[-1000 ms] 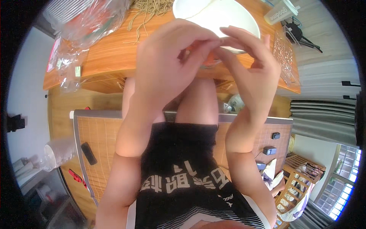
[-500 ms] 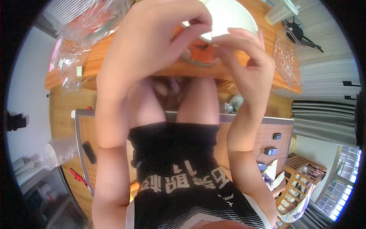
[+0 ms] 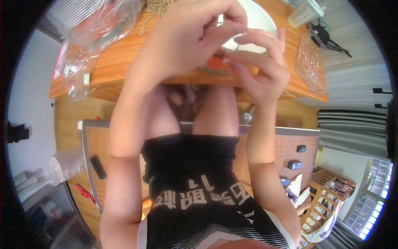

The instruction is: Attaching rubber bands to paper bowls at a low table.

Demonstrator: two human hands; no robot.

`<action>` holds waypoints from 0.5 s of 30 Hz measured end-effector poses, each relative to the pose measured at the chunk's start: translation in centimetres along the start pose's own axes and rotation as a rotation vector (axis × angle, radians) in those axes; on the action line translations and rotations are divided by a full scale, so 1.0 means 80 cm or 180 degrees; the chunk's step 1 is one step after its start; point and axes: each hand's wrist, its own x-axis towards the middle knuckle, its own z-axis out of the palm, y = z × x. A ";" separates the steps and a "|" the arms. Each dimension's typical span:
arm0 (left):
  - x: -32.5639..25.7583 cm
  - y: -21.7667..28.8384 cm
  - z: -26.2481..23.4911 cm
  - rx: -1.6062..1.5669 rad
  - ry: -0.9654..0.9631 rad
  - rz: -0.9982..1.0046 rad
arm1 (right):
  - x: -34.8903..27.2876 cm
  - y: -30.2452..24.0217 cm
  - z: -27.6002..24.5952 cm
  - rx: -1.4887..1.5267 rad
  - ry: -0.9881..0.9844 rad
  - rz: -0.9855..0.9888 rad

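Quick count from my end: two hands up, the left hand [image 3: 186, 41] and the right hand [image 3: 261, 68], fingers bunched over one small orange-red thing [image 3: 216, 63] that I can't make out. One white bowl [image 3: 259, 18] behind them on one wooden table [image 3: 120, 62]. One crumpled clear plastic bag [image 3: 97, 29] on the left, one clear plastic tray [image 3: 309, 62] on the right, one paper cup [image 3: 304, 11] at the far corner. One black remote-like thing [image 3: 98, 167] down on the mat.
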 end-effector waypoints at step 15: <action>-0.002 0.005 0.010 0.0208 0.0245 -0.0311 | -0.009 0.004 0.000 0.0284 0.0055 0.0192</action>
